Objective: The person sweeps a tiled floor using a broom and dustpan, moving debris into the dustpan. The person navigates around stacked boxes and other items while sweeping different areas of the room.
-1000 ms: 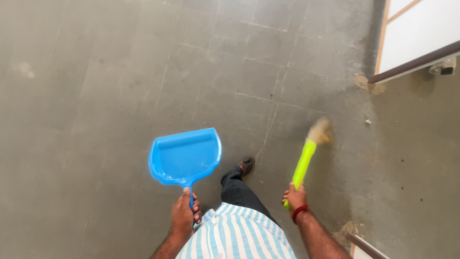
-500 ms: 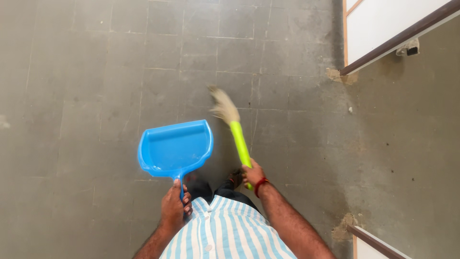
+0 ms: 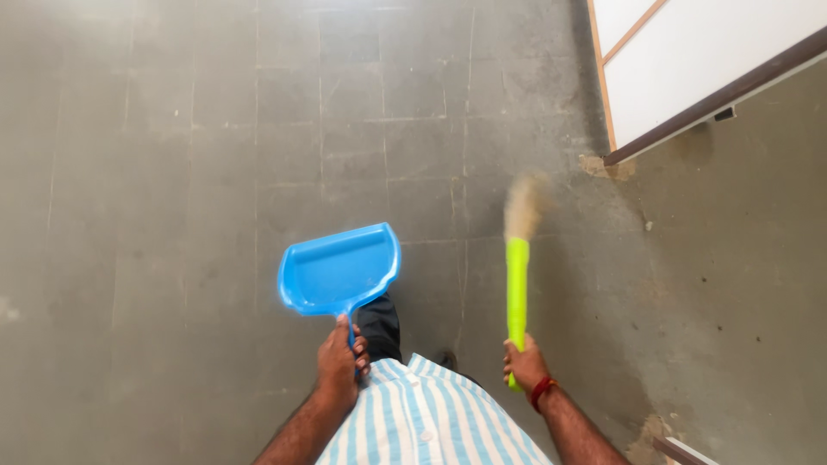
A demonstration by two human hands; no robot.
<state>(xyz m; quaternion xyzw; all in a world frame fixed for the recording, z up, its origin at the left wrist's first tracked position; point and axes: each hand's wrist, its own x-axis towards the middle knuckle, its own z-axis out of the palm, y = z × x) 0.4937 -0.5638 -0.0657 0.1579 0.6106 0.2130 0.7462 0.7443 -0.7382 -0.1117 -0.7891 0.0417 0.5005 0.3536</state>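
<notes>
Above a grey tiled floor (image 3: 172, 172), the person's left hand (image 3: 338, 366) is wrapped around a blue dustpan (image 3: 338, 271) handle, while the right hand (image 3: 525, 363) is clenched on a green-handled broom (image 3: 517, 288), its blurred bristles pointing forward.

Hands grip blue dustpan (image 3: 338, 272) and green-handled broom (image 3: 518, 284).

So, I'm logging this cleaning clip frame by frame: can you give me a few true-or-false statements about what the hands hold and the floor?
1. The left hand holds a blue dustpan by its handle. True.
2. The right hand grips a red mop. False: it grips a broom with a lime-green handle.
3. The dustpan rests flat on the floor. False: it is held up in the air.
4. The floor is grey tile. True.
</notes>
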